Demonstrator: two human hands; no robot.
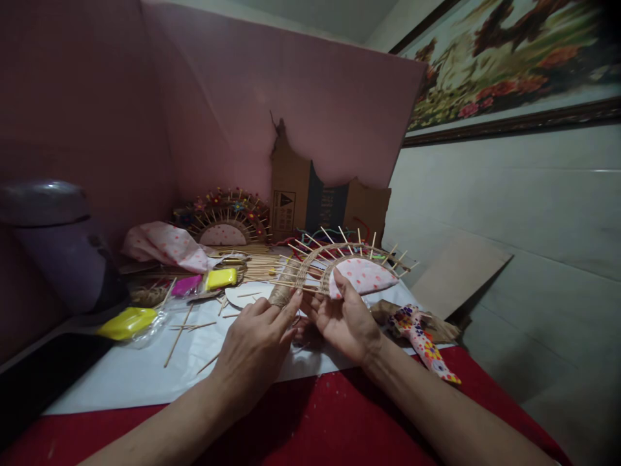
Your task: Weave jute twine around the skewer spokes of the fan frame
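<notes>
A half-round craft piece (361, 275) with a pink dotted fabric centre, woven twine and wooden sticks fanning outward is held just above the table. My right hand (342, 320) grips its lower edge from below, thumb on the fabric. My left hand (259, 336) is at the piece's left end, fingers pinched on the twine (280, 294) among the sticks. A finished, bead-decorated piece of the same kind (226, 217) stands at the back.
White paper (145, 375) covers a red tablecloth (310, 421). Loose sticks (177, 336), yellow packets (127, 321) and a magenta packet, pink dotted fabric (167, 246), a floral-patterned tool (427, 343), a purple appliance (58, 239) at left, and a cardboard box (310, 200) against pink backing.
</notes>
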